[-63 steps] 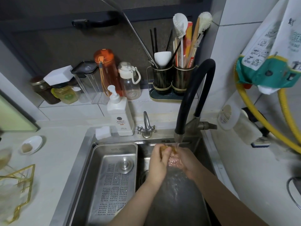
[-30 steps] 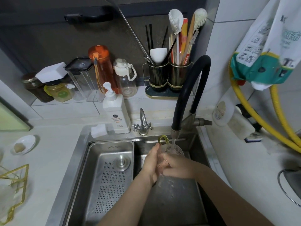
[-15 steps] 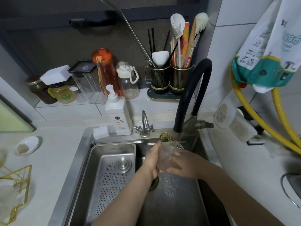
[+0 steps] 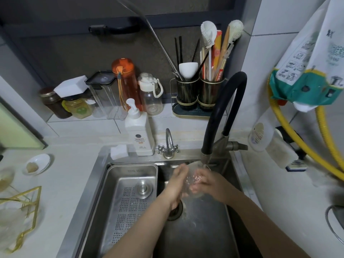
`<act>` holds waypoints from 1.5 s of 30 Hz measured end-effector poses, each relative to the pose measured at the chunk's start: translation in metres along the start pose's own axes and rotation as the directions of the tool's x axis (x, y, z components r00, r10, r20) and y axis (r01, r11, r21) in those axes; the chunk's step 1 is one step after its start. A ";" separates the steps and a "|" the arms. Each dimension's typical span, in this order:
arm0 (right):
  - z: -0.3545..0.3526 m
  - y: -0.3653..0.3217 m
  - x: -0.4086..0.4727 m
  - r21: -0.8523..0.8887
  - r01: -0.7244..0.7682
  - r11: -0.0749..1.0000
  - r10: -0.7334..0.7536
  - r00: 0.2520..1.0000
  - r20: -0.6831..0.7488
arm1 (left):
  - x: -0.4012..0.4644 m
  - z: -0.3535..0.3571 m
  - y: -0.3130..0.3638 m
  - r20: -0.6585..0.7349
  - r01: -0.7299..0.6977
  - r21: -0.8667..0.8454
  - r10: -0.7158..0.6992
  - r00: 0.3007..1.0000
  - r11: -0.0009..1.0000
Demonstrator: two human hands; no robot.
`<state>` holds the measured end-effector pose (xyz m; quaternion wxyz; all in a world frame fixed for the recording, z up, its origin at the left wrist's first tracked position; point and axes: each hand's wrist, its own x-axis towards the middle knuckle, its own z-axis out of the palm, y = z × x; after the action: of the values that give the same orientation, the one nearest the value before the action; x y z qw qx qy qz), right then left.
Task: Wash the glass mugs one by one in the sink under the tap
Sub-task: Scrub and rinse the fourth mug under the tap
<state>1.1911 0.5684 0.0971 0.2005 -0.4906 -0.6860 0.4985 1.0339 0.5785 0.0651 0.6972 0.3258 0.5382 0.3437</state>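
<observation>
Sitting between left hand (image 4: pixel 176 181) and right hand (image 4: pixel 208 182): glass mug (image 4: pixel 193 180).

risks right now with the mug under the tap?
1. The wet glass mug sits between the left hand and right hand above the steel sink; a slip could crack it.
2. The mug is close under the tap spout, so lifting it may knock the rim.

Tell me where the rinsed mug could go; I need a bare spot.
Bare counter lies between the dish and the sink rim, above the gold rack. The drainer tray holds only its plug. The back ledge, jars to utensil holders, is crowded.
</observation>
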 end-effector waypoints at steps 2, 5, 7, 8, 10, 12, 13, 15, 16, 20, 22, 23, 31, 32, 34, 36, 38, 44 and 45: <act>0.001 -0.001 0.002 0.182 -0.012 0.983 0.023 0.998 -0.055 | -0.006 0.004 -0.008 0.017 -0.147 0.102 0.146 0.989 0.984; 0.003 0.004 0.002 0.296 -0.053 0.954 0.105 0.981 -0.162 | -0.016 0.002 -0.013 0.038 -0.315 0.331 0.322 0.946 0.889; 0.004 0.007 0.004 0.499 -0.121 0.858 0.263 0.938 -0.225 | -0.021 -0.002 -0.015 0.133 -0.400 0.467 0.384 0.914 0.789; 0.005 0.006 0.004 0.607 -0.131 0.784 0.322 0.922 -0.217 | -0.025 -0.002 -0.016 0.164 -0.428 0.513 0.405 0.899 0.744; 0.011 0.003 0.004 0.737 -0.094 0.669 0.346 0.917 -0.197 | -0.025 -0.001 -0.017 0.119 -0.437 0.538 0.448 0.886 0.721; 0.018 -0.002 0.003 0.725 -0.053 0.687 0.303 0.928 -0.219 | -0.025 0.004 -0.009 0.028 -0.421 0.456 0.460 0.887 0.784; 0.020 -0.004 0.002 0.690 -0.028 0.723 0.266 0.933 -0.241 | -0.025 0.008 -0.003 -0.025 -0.390 0.394 0.435 0.900 0.832; 0.021 -0.006 0.000 0.607 0.021 0.795 0.170 0.952 -0.255 | -0.021 0.013 0.008 -0.092 -0.294 0.217 0.319 0.943 0.931; 0.020 -0.008 -0.003 0.553 0.035 0.832 0.117 0.965 -0.236 | -0.019 0.015 0.016 -0.107 -0.214 0.081 0.222 0.969 0.973; 0.020 -0.004 -0.010 0.446 0.018 0.895 0.125 0.949 -0.288 | -0.015 0.023 0.020 -0.020 0.040 -0.093 -0.042 0.999 0.995; 0.018 -0.002 -0.007 0.604 0.001 0.797 0.271 0.893 -0.359 | -0.012 0.029 0.003 -0.070 -0.124 0.017 0.125 0.990 0.992; 0.016 -0.002 -0.006 0.687 -0.016 0.727 0.340 0.877 -0.339 | -0.014 0.032 -0.006 -0.061 -0.210 0.089 0.215 0.975 0.974; 0.020 0.008 -0.018 0.528 -0.067 0.847 0.258 0.919 -0.298 | -0.004 0.046 0.012 -0.162 -0.118 0.009 0.118 0.980 0.993; 0.018 0.006 -0.018 0.496 -0.059 0.867 0.245 0.915 -0.320 | -0.005 0.045 0.011 -0.161 -0.143 0.053 0.149 0.976 0.988; 0.013 0.003 -0.018 0.605 -0.005 0.796 0.247 0.915 -0.318 | -0.005 0.041 0.000 -0.103 -0.234 0.202 0.259 0.960 0.951; 0.012 0.001 -0.017 0.702 0.012 0.712 0.247 0.932 -0.265 | -0.008 0.035 -0.006 0.003 -0.313 0.307 0.328 0.945 0.898; 0.012 -0.002 -0.017 0.635 0.017 0.772 0.191 0.948 -0.256 | -0.006 0.030 -0.005 0.030 -0.298 0.252 0.301 0.953 0.921; 0.011 -0.007 -0.013 0.131 -0.037 0.991 0.067 0.971 -0.228 | -0.013 0.020 0.004 -0.112 -0.137 0.367 0.190 0.975 0.920; 0.010 -0.007 -0.012 0.128 -0.056 0.990 0.090 0.954 -0.285 | -0.014 0.017 0.000 -0.120 -0.202 0.512 0.302 0.946 0.835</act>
<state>1.1852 0.5527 0.1011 0.3090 -0.5705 -0.5999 0.4681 1.0479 0.5659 0.0760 0.4826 0.5256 0.6261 0.3144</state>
